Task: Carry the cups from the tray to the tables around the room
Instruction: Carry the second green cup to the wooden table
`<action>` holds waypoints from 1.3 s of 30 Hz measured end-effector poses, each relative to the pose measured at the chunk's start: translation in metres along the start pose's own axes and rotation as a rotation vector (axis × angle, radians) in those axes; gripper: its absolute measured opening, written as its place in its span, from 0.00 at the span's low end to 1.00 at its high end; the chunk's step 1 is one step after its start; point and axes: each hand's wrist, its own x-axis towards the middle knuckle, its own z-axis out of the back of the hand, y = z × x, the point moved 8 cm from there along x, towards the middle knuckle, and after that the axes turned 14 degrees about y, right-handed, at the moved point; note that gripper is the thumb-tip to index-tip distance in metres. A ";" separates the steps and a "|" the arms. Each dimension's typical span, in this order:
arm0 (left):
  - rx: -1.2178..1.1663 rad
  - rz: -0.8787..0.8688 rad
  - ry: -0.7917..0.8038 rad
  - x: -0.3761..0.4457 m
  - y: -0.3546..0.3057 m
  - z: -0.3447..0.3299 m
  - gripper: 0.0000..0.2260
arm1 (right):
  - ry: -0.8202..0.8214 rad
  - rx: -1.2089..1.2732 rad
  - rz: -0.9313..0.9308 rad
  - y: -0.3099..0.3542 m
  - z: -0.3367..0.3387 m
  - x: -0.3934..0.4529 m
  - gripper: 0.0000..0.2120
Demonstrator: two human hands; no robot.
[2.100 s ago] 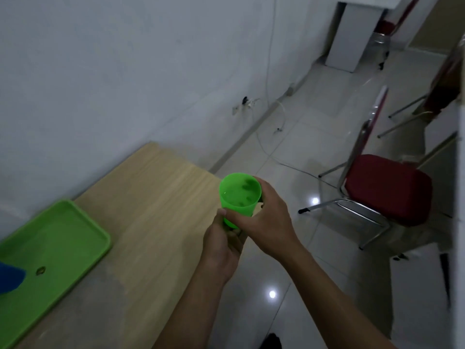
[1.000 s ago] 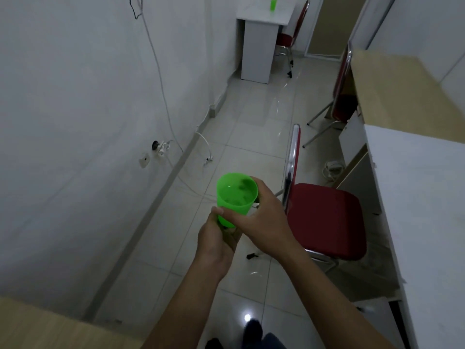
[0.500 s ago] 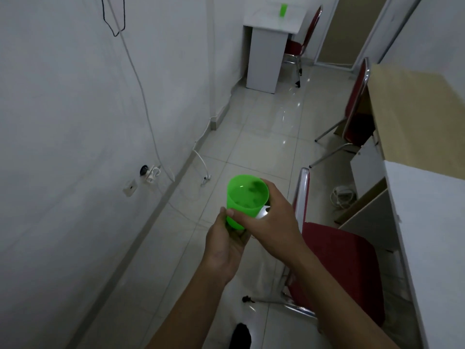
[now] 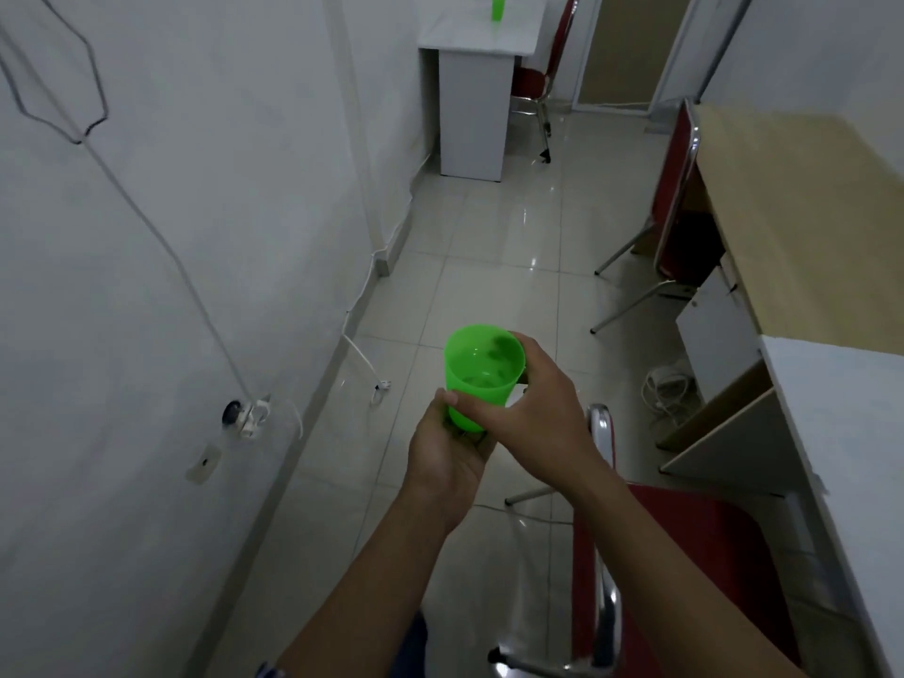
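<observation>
The green cup (image 4: 482, 376) sits upright at the centre of the frame, carried in both hands above the tiled floor (image 4: 489, 266). The left hand (image 4: 447, 455) is cupped under its base, and the right hand (image 4: 535, 415) is wrapped around its side just below the rim. It seems to hold some liquid, though that is hard to tell in the dim light.

This looks like the carrying step, between tables. To do it well, keep the rim level and the lower hand bearing the weight, and walk steadily. Pass clear of the red chair (image 4: 685, 570) at lower right. A white table (image 4: 469, 31) at the top of the frame already bears another green cup (image 4: 499, 7); the wooden table (image 4: 807, 227) on the right looks like the likelier choice.
</observation>
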 end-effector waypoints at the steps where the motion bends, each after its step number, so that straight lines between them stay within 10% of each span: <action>1: -0.013 0.016 0.016 0.018 -0.006 0.001 0.20 | -0.023 0.003 -0.009 -0.004 0.002 0.015 0.34; 19: 0.127 0.297 0.189 0.274 -0.071 -0.045 0.19 | -0.360 0.041 -0.147 -0.057 0.071 0.221 0.31; 39: 0.210 0.482 0.323 0.559 0.034 -0.262 0.20 | -0.630 -0.021 -0.221 -0.189 0.358 0.370 0.30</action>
